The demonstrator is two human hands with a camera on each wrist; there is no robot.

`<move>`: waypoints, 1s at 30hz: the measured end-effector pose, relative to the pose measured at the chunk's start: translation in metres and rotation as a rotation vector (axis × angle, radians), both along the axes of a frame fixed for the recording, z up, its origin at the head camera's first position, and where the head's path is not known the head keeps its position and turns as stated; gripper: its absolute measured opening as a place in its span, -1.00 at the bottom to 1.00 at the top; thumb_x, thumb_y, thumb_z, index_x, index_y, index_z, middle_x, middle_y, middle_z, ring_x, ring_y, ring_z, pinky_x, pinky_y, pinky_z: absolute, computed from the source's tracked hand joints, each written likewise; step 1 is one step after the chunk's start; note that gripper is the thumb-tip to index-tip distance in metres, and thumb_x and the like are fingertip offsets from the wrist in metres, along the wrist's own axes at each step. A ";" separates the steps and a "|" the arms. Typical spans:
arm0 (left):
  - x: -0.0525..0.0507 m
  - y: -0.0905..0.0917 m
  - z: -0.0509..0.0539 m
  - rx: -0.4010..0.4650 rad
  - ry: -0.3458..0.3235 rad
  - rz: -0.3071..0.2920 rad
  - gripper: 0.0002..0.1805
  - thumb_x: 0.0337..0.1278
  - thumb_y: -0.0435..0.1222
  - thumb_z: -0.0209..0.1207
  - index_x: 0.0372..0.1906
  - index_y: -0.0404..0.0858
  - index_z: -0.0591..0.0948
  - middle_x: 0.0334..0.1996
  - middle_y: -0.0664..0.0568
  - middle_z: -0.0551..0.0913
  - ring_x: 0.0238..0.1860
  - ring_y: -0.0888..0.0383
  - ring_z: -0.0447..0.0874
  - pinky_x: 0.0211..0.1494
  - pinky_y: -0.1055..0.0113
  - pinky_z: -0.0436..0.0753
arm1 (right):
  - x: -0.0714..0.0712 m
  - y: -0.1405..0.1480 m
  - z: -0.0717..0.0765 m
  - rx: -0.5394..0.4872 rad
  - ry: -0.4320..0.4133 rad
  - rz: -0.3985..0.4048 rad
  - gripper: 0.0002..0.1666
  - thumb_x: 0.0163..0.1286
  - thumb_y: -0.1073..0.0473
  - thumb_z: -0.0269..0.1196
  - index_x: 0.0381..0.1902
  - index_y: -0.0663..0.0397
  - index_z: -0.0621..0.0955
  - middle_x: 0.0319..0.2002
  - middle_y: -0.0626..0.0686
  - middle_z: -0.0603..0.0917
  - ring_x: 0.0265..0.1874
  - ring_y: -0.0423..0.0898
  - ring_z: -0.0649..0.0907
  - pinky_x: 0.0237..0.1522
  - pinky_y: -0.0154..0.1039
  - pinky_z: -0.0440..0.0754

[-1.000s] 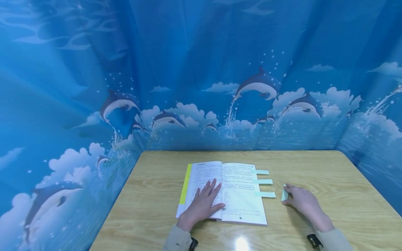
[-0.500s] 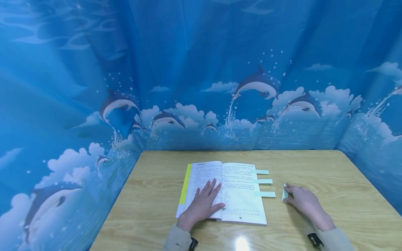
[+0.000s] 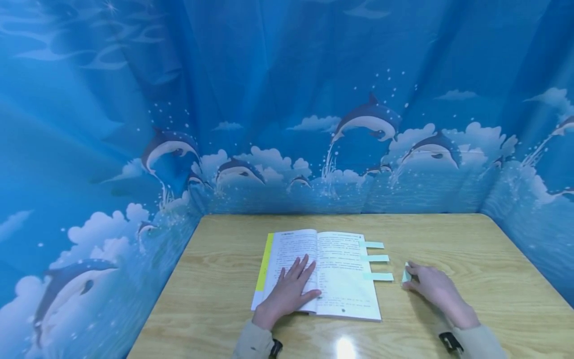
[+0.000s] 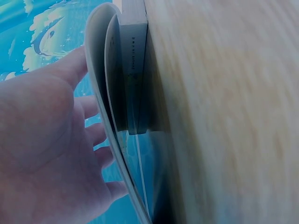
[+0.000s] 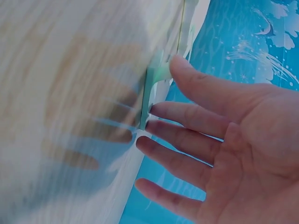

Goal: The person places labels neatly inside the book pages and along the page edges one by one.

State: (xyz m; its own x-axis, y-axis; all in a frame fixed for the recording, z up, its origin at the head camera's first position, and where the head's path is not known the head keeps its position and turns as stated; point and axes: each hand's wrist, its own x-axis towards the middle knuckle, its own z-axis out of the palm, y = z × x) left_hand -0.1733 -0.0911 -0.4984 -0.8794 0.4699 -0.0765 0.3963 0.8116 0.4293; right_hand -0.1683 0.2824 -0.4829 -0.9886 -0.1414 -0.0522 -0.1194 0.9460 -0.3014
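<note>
An open book [image 3: 347, 294] lies on the table, with three pale green strips [image 3: 378, 258] sticking out past its right edge. My left hand [image 3: 288, 294] rests on the left page, fingers spread. In the left wrist view that hand [image 4: 42, 144] lies against the page, beside the book's block [image 4: 133, 56]. To the right of the book, my right hand [image 3: 437, 289] holds a small green sticky-note pad [image 3: 406, 274] between thumb and fingers. The right wrist view shows the pad [image 5: 146, 98] on the table, its top note [image 5: 162, 73] bent up at the thumb of my right hand [image 5: 238, 126].
The wooden table [image 3: 215, 279] reaches back to a blue curtain [image 3: 278, 99] printed with dolphins and clouds. A yellow band [image 3: 264, 264] runs along the book's left edge. Each wrist wears a black strap.
The right thumb has shifted very slightly at the near end of the pad. The left hand and the book have stayed in place.
</note>
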 end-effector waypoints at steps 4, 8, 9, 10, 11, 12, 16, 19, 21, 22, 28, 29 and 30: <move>0.000 0.000 0.000 0.004 -0.002 0.001 -0.19 0.44 0.17 0.03 0.62 -0.08 0.15 0.64 -0.03 -0.05 0.63 -0.06 -0.12 0.57 -0.28 -0.01 | 0.001 0.002 0.000 -0.017 0.050 0.025 -0.56 0.40 0.15 0.29 0.09 0.39 0.65 0.20 0.48 0.54 -0.16 0.36 0.69 -0.18 0.20 0.69; 0.000 0.000 -0.001 0.002 -0.008 0.003 -0.19 0.43 0.18 0.03 0.62 -0.07 0.14 0.65 -0.02 -0.06 0.63 -0.05 -0.12 0.58 -0.27 -0.02 | 0.001 0.000 -0.002 -0.067 0.096 0.010 -0.75 0.40 0.22 0.28 -0.07 0.25 0.74 0.03 0.44 0.67 -0.61 -0.07 0.50 -0.59 -0.20 0.47; 0.000 0.000 -0.001 0.000 -0.008 0.003 -0.18 0.44 0.18 0.03 0.62 -0.06 0.14 0.65 -0.02 -0.06 0.63 -0.05 -0.13 0.58 -0.27 -0.02 | 0.002 0.000 -0.002 -0.081 0.105 0.007 -0.80 0.38 0.23 0.29 -0.12 0.22 0.74 -0.09 0.39 0.72 -0.63 -0.14 0.42 -0.62 -0.25 0.39; 0.000 0.000 -0.001 -0.001 -0.007 0.002 -0.18 0.44 0.18 0.03 0.62 -0.06 0.13 0.65 -0.02 -0.06 0.63 -0.05 -0.13 0.58 -0.27 -0.02 | 0.002 0.000 -0.003 -0.090 0.117 0.005 -0.83 0.37 0.24 0.30 -0.18 0.20 0.75 -0.23 0.32 0.75 -0.65 -0.16 0.38 -0.63 -0.27 0.34; 0.000 0.000 -0.001 -0.001 -0.007 0.001 -0.18 0.44 0.18 0.03 0.62 -0.06 0.13 0.65 -0.02 -0.06 0.63 -0.05 -0.13 0.58 -0.27 -0.02 | 0.003 -0.001 -0.003 -0.095 0.131 0.002 -0.88 0.35 0.25 0.31 -0.23 0.18 0.75 -0.38 0.21 0.73 -0.65 -0.17 0.36 -0.62 -0.29 0.31; 0.000 0.000 -0.001 0.000 -0.006 -0.001 -0.18 0.44 0.18 0.03 0.62 -0.06 0.13 0.65 -0.02 -0.06 0.63 -0.05 -0.13 0.58 -0.27 -0.02 | 0.003 -0.001 -0.003 -0.096 0.143 0.002 -0.92 0.34 0.25 0.33 -0.28 0.15 0.74 -0.49 0.09 0.67 -0.64 -0.18 0.36 -0.62 -0.30 0.29; 0.000 -0.001 -0.001 0.003 0.000 -0.008 -0.18 0.44 0.17 0.03 0.62 -0.07 0.14 0.64 -0.03 -0.06 0.63 -0.06 -0.12 0.57 -0.28 -0.01 | 0.003 -0.001 -0.004 -0.099 0.161 -0.004 -0.93 0.28 0.31 0.33 -0.40 0.08 0.69 -0.63 -0.14 0.45 -0.62 -0.16 0.35 -0.61 -0.31 0.24; 0.000 -0.001 -0.001 0.003 0.003 -0.013 -0.19 0.44 0.17 0.03 0.62 -0.08 0.14 0.64 -0.03 -0.05 0.63 -0.06 -0.12 0.57 -0.28 0.00 | 0.002 -0.001 -0.004 -0.093 0.157 -0.009 -0.88 0.24 0.34 0.35 -0.46 0.04 0.66 -0.61 -0.13 0.46 -0.61 -0.16 0.36 -0.58 -0.31 0.27; 0.000 -0.001 -0.001 0.003 0.004 -0.013 -0.19 0.44 0.18 0.03 0.62 -0.08 0.14 0.64 -0.03 -0.05 0.63 -0.06 -0.12 0.57 -0.28 0.01 | 0.001 -0.001 -0.005 -0.083 0.155 -0.015 -0.84 0.21 0.35 0.37 -0.49 0.01 0.63 -0.61 -0.13 0.48 -0.60 -0.15 0.37 -0.57 -0.30 0.29; 0.000 -0.001 -0.001 0.003 0.004 -0.014 -0.19 0.44 0.18 0.03 0.62 -0.08 0.14 0.64 -0.03 -0.05 0.63 -0.06 -0.12 0.57 -0.28 0.01 | 0.001 -0.001 -0.005 -0.079 0.155 -0.017 -0.82 0.20 0.34 0.39 -0.49 0.00 0.63 -0.61 -0.13 0.48 -0.60 -0.16 0.38 -0.57 -0.30 0.30; 0.000 -0.001 -0.002 0.007 -0.004 -0.011 -0.18 0.44 0.18 0.03 0.62 -0.07 0.13 0.65 -0.02 -0.06 0.63 -0.05 -0.13 0.58 -0.28 -0.01 | 0.001 0.000 -0.006 -0.082 0.155 -0.032 -0.83 0.17 0.31 0.41 -0.49 -0.02 0.62 -0.60 -0.12 0.49 -0.61 -0.14 0.38 -0.58 -0.27 0.31; 0.000 -0.001 -0.002 0.006 -0.004 -0.010 -0.18 0.44 0.18 0.03 0.62 -0.07 0.13 0.65 -0.02 -0.06 0.63 -0.05 -0.13 0.58 -0.28 -0.02 | 0.001 0.001 -0.006 -0.086 0.151 -0.033 -0.84 0.17 0.30 0.42 -0.47 -0.01 0.63 -0.59 -0.11 0.51 -0.60 -0.14 0.40 -0.58 -0.25 0.33; 0.000 -0.001 -0.002 0.004 -0.004 -0.008 -0.18 0.43 0.18 0.03 0.62 -0.07 0.13 0.65 -0.02 -0.06 0.63 -0.05 -0.13 0.58 -0.28 -0.02 | 0.001 0.001 -0.006 -0.088 0.150 -0.031 -0.86 0.16 0.29 0.43 -0.44 0.01 0.64 -0.56 -0.09 0.54 -0.59 -0.13 0.43 -0.58 -0.23 0.37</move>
State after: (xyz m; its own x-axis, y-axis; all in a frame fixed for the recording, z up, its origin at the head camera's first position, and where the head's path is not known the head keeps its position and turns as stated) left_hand -0.1735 -0.0922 -0.5006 -0.8754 0.4771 -0.0781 0.4009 0.8067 0.4343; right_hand -0.1676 0.2839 -0.4890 -0.9883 -0.1081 0.1072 -0.1402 0.9208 -0.3640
